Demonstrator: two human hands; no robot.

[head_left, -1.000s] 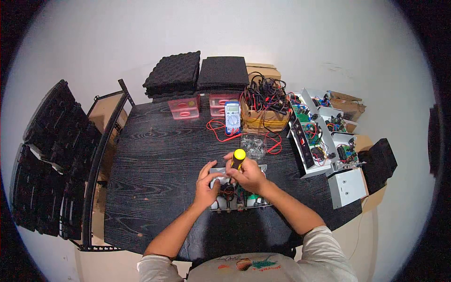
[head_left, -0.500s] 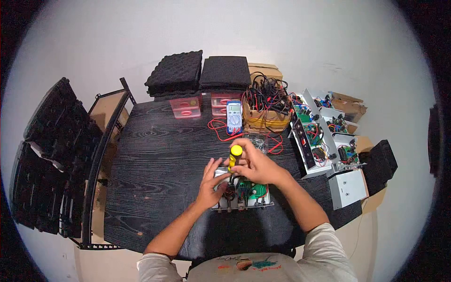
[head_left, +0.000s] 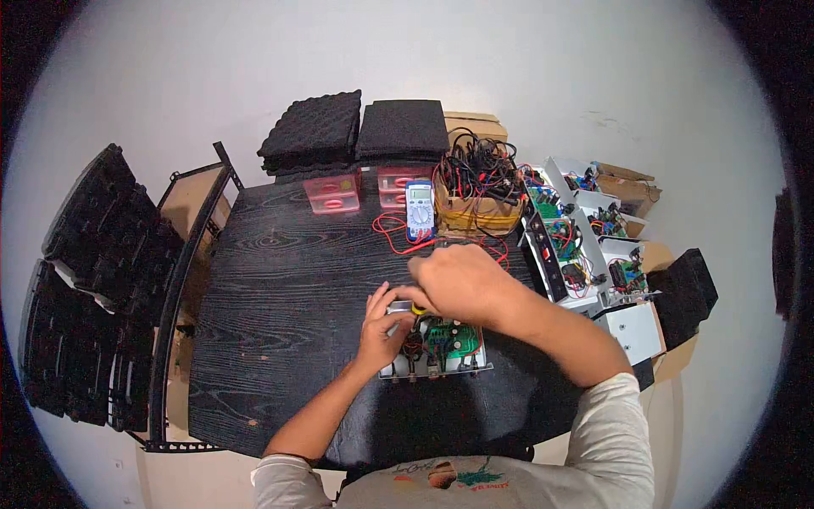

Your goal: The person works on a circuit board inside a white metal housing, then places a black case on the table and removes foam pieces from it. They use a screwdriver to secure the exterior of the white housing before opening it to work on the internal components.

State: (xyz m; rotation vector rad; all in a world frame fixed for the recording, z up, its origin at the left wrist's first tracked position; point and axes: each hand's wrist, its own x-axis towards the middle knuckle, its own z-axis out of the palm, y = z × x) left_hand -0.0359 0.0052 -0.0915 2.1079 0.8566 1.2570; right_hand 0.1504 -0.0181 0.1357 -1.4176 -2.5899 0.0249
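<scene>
A metal chassis (head_left: 465, 371) with a green circuit board (head_left: 463, 340), wires and connectors lies on the black table in front of me. My right hand (head_left: 458, 284) is wrapped over the handle of a yellow and black screwdriver (head_left: 418, 309), which stands at the chassis's far edge; most of the handle is hidden under the fist. Beside it, at the upper left of the chassis, my left hand (head_left: 381, 331) has thumb and fingers bent close round the lower end of the screwdriver. Whether they pinch the shaft or a part is too small to tell.
Beyond the chassis are a multimeter (head_left: 420, 209) with red leads, red drawers (head_left: 332, 194), black foam stacks (head_left: 403, 129) and a carton (head_left: 476, 216) heaped with cables. Open white units (head_left: 564, 246) with boards stand at the right. A black rack (head_left: 191, 305) is at the left.
My right hand has turned over the top of the screwdriver and covers the handle; its elbow has swung outward to the right. The left hand has stayed about in place, its fingers more bent.
</scene>
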